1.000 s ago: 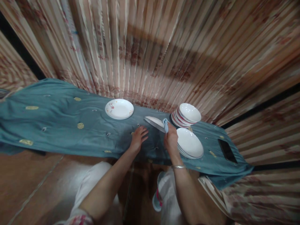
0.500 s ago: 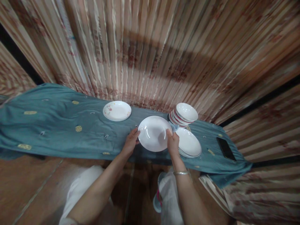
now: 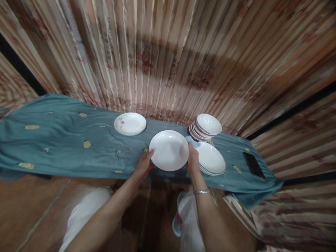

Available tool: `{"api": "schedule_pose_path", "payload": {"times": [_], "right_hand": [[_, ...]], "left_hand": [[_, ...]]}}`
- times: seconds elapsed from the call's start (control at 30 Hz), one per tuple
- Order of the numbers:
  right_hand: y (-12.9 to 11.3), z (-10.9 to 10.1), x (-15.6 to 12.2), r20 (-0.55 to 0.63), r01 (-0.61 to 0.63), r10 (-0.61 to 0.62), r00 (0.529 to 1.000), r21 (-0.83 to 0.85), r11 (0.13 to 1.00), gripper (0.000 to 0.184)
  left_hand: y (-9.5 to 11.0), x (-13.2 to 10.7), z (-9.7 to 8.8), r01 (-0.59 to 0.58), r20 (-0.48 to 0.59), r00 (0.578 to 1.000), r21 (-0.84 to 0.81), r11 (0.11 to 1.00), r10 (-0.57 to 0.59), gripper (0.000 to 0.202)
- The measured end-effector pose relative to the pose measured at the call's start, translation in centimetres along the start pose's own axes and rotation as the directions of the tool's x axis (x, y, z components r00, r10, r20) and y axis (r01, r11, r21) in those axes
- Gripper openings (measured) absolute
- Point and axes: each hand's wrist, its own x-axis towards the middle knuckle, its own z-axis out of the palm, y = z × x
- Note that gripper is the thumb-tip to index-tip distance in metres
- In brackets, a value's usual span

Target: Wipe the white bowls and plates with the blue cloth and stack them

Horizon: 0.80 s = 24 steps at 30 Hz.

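Note:
A round white plate is held up over the front of the covered table, its inner face toward me. My left hand grips the left rim, thumb on top. At the right rim my right hand is closed on the plate, with a light blue cloth showing by its fingers. Just right of that hand lies a stack of white plates. Behind the stack stand several nested bowls, white inside with reddish bands. Left of the held plate rest flower-patterned plates.
A teal cloth with yellow motifs covers the long table. Near its right end lies a black phone. Pleated patterned curtains hang close behind, and dark poles slant at the sides.
The plate has shifted slightly left and its inner face is turned a little. Both hands moved with it and still hold it. The other dishes stay in place.

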Motion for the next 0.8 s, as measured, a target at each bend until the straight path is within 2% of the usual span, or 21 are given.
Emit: {"api": "schedule_pose_path", "payload": {"times": [0.1, 0.17, 0.27, 0.33, 0.4, 0.5, 0.57, 0.63, 0.73, 0.8], "right_hand": [[-0.1, -0.4, 0.6, -0.114, 0.123, -0.137, 0.984, -0.125, 0.984, 0.047], [-0.1, -0.8, 0.6, -0.088, 0.272, -0.302, 0.949, -0.251, 0.929, 0.047], [0.0, -1.0, 0.1, 0.111, 0.512, -0.515, 0.85, -0.403, 0.759, 0.042], [0.5, -0.5, -0.4, 0.29, 0.631, -0.565, 0.773, -0.455, 0.629, 0.034], [1.2, 0.3, -0.8, 0.428, 0.679, -0.529, 0.732, -0.523, 0.516, 0.034], [2.5, 1.6, -1.1, 0.496, 0.622, -0.378, 0.782, -0.666, 0.412, 0.037], [3.2, 2.3, -1.3, 0.55, 0.628, -0.303, 0.778, -0.677, 0.383, 0.039], [3.6, 2.8, -1.6, 0.638, 0.698, -0.293, 0.712, -0.601, 0.389, 0.043], [3.9, 3.1, -2.0, 0.743, 0.78, -0.296, 0.601, -0.463, 0.421, 0.042], [4.0, 3.1, -2.0, 0.769, 0.788, -0.265, 0.582, -0.453, 0.418, 0.036]], "left_hand": [[0.2, 0.1, -0.7, -0.024, -0.046, 0.999, -0.002, 1.0, 0.024, 0.033], [0.3, 0.2, -1.0, -0.034, -0.097, 0.995, 0.012, 0.999, 0.035, 0.028], [0.4, 0.5, -1.3, -0.035, -0.16, 0.986, 0.058, 0.998, 0.044, 0.021], [0.3, 0.7, -1.3, -0.025, -0.175, 0.984, 0.102, 0.994, 0.042, 0.017], [0.0, 0.7, -1.3, -0.008, -0.169, 0.985, 0.162, 0.987, 0.036, 0.016], [-0.2, 0.7, -1.2, -0.018, -0.158, 0.986, 0.228, 0.974, 0.055, 0.025], [-0.1, 0.5, -1.3, -0.044, -0.149, 0.986, 0.23, 0.972, 0.08, 0.042], [0.0, 0.4, -1.4, -0.054, -0.134, 0.987, 0.218, 0.975, 0.084, 0.055], [0.2, 0.3, -1.7, -0.021, -0.114, 0.993, 0.191, 0.981, 0.044, 0.061], [0.2, 0.2, -1.8, -0.001, -0.101, 0.995, 0.163, 0.987, 0.018, 0.063]]}}
